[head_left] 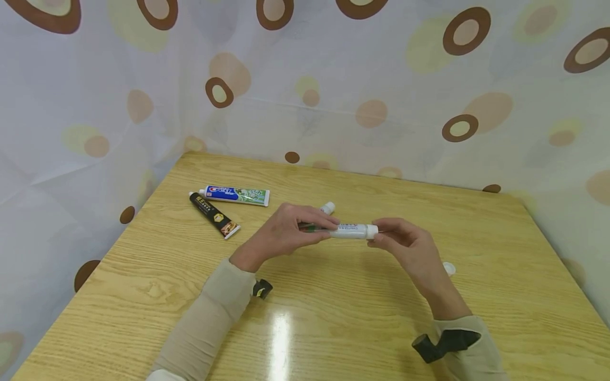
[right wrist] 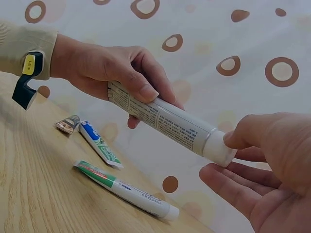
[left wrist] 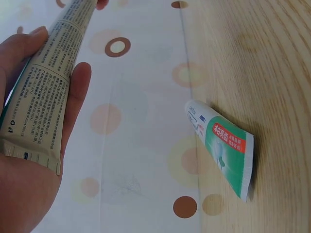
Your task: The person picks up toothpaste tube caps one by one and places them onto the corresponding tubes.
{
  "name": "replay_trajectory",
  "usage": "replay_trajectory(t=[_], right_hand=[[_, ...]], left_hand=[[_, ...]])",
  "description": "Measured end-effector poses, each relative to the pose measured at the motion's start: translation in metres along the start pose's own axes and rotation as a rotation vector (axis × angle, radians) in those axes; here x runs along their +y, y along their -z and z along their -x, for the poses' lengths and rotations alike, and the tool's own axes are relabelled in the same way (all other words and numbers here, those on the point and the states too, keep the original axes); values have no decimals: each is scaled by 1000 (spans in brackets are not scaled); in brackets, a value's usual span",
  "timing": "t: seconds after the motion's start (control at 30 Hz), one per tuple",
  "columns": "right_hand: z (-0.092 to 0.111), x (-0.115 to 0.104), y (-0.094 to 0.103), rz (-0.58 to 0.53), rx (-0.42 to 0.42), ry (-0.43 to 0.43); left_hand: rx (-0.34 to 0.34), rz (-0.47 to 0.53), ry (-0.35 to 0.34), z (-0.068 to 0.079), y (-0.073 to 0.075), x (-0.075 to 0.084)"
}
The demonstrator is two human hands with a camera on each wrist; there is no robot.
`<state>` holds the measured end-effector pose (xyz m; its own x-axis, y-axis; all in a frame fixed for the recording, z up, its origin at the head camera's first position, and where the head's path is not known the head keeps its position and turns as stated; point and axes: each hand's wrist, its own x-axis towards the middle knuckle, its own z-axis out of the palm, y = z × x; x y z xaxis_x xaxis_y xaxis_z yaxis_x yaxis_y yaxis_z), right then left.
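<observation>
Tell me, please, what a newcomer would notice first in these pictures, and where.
Probably first, the white-capped toothpaste tube, held above the wooden table, with the person's left grip around its body and right grip pinching its cap. Next would come the blue-and-green toothpaste tube and the black tube, lying near each other toward the table's back left corner. Behind, brown-ringed ovals stand out on the pale backdrop.

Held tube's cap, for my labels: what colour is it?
The cap is white, clearest from the right wrist.
</observation>
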<state>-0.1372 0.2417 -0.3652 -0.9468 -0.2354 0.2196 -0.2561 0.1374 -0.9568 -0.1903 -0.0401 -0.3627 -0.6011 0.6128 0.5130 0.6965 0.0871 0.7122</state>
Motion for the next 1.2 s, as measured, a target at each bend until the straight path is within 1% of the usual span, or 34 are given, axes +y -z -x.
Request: replay_trajectory(t=[0.1, 0.3, 0.4, 0.53, 0.67, 0.87, 0.93, 1.2], right_hand=[[0, 1, 0, -8, -9, 0], [1, 0, 0, 95, 39, -31], [2, -1, -1, 118, 64, -30], [2, -2, -2, 112, 81, -24], [1, -1, -1, 91, 76, -20], [2, -2, 0, 123, 67, -45], [2, -3, 0, 119, 61, -49], [0, 0, 1, 94, 38, -21]], left_hand=[[0, -4, -4, 0, 1, 0], [-10, -5, -7, 0, 1, 1], [-15, -2, -6, 0, 0, 1], [-21, -14, -18, 0, -1, 2], [-21, -20, -16, 0, -1, 3], [-15, -18, -14, 0, 0, 3], [-16, -16, -17, 0, 0, 4], [-21, -13, -14, 0, 0, 5]])
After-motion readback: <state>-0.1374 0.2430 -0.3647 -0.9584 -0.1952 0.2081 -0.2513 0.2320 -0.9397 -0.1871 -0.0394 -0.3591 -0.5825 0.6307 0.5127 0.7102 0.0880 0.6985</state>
